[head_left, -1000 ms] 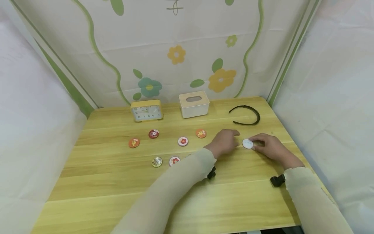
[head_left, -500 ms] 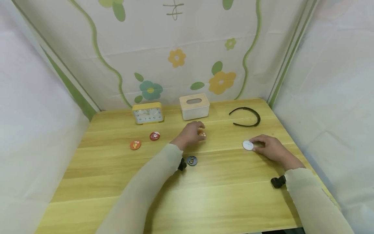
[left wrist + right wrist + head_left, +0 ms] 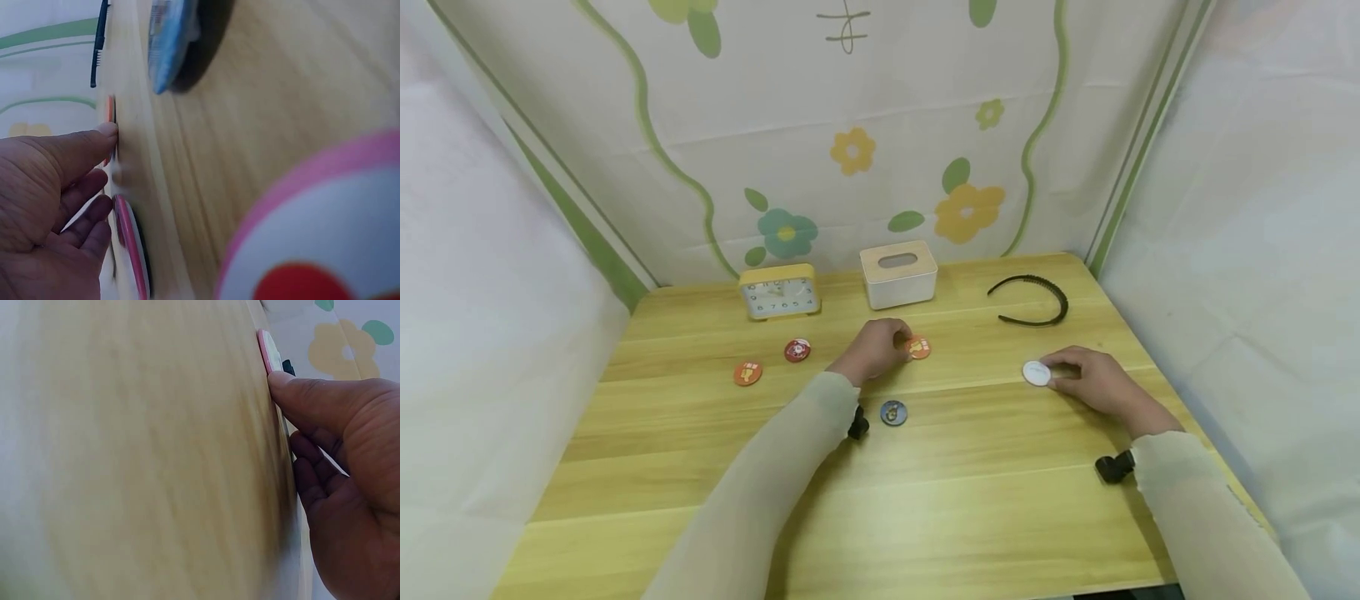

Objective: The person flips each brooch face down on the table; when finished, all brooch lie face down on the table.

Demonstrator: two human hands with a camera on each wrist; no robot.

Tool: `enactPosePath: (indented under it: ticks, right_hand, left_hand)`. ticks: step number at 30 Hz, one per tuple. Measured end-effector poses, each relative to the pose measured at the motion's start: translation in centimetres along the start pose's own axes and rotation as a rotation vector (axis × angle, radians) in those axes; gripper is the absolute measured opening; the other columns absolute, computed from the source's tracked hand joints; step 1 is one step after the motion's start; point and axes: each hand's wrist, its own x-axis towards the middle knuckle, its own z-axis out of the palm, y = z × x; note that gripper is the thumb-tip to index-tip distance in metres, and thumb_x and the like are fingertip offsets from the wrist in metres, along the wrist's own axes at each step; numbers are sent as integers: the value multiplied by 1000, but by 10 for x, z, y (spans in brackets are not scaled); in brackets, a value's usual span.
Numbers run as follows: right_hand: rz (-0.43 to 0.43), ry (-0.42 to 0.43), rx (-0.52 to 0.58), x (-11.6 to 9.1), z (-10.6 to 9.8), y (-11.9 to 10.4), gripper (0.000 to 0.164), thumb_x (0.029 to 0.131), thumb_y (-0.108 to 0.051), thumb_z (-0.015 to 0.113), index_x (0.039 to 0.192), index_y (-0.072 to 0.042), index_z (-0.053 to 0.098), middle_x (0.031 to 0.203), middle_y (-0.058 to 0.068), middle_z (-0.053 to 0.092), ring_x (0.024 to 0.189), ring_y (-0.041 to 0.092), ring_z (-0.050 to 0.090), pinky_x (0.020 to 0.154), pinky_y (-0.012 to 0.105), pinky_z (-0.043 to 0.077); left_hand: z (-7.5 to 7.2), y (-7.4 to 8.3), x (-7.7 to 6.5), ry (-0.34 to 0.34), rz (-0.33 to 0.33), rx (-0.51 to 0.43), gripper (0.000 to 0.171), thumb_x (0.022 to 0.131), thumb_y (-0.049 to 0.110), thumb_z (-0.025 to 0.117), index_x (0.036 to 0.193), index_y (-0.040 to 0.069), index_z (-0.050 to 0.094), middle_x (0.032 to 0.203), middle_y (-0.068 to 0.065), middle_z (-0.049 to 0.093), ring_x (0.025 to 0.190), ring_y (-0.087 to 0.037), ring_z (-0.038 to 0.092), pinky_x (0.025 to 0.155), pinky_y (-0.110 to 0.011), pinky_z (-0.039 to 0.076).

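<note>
At mid-table in the head view, my left hand (image 3: 877, 348) pinches the edge of an orange round pin badge (image 3: 918, 347). Its thumb (image 3: 107, 129) touches that badge in the left wrist view. My right hand (image 3: 1096, 379) holds a round badge (image 3: 1037, 372), white face up, between thumb and fingers; a pink rim shows on this badge (image 3: 265, 350) in the right wrist view. A blue-grey badge (image 3: 893, 412) lies by the left wrist. Further left are a red badge (image 3: 797, 349) and another orange badge (image 3: 747, 372). The left sleeve hides other badges, including a red-flower badge (image 3: 325, 237).
A yellow-framed clock (image 3: 781, 292) and a tissue box (image 3: 898, 275) with a wooden lid stand along the back of the wooden table (image 3: 985, 517). A black headband (image 3: 1060, 300) lies at the back right. White curtains surround the table on three sides.
My left hand has moved left from beside the white-faced badge to the orange badge, and its fingers have closed on the edge. My right hand keeps its hold in place.
</note>
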Motion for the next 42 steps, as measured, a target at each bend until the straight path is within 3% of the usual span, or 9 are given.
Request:
enactPosePath:
  ticks: [5,13,20,25,29,37,42]
  right_hand:
    - [-8,4,-11,0,1,1,41,102,-25,80,140,-13,73,149,21,65,146,50,51,120,71,38]
    - [-12,2,-21,0,0,1,40,102,-25,80,140,-14,73,150,21,64,146,50,51,120,72,39]
    - [-11,2,-17,-1,0,-1,39,102,-24,79,140,-14,73,150,21,64,146,50,51,120,72,39]
    - [-4,-2,-14,0,0,-1,39,102,-26,80,139,-15,73,150,21,65,145,50,51,120,72,39]
    - [1,-4,-10,0,-1,-1,39,103,-25,79,140,-15,73,151,21,64,146,50,51,120,72,38]
    - [8,-6,-13,1,-1,-2,40,103,-24,79,141,-13,72,151,22,64,147,50,50,120,72,38]
    - [11,-9,-3,0,-1,-2,40,103,-23,78,141,-12,72,151,22,63,147,50,50,120,71,39]
  left_hand:
    - [2,0,2,-9,27,14,23,102,13,76,125,12,78,136,-6,75,138,-27,62,121,-44,48]
    - [6,11,-1,-55,55,41,33,101,15,78,134,13,77,138,-4,75,137,-24,64,120,-43,49]
    - [21,33,-4,-111,126,87,33,104,14,72,136,11,76,135,-4,76,127,-19,68,114,-38,54]
    - [35,52,-5,-111,214,161,25,104,14,73,128,11,80,115,-1,79,106,-15,68,103,-32,56]
    - [47,64,-4,-96,256,186,21,103,14,74,122,13,82,109,1,79,100,-13,68,99,-28,56]
    - [63,86,-6,-93,232,198,25,103,21,77,127,14,81,108,3,79,98,-11,65,100,-27,55]
    - [68,93,-6,-90,219,210,26,104,21,77,129,15,81,115,3,80,106,-11,68,104,-28,54]
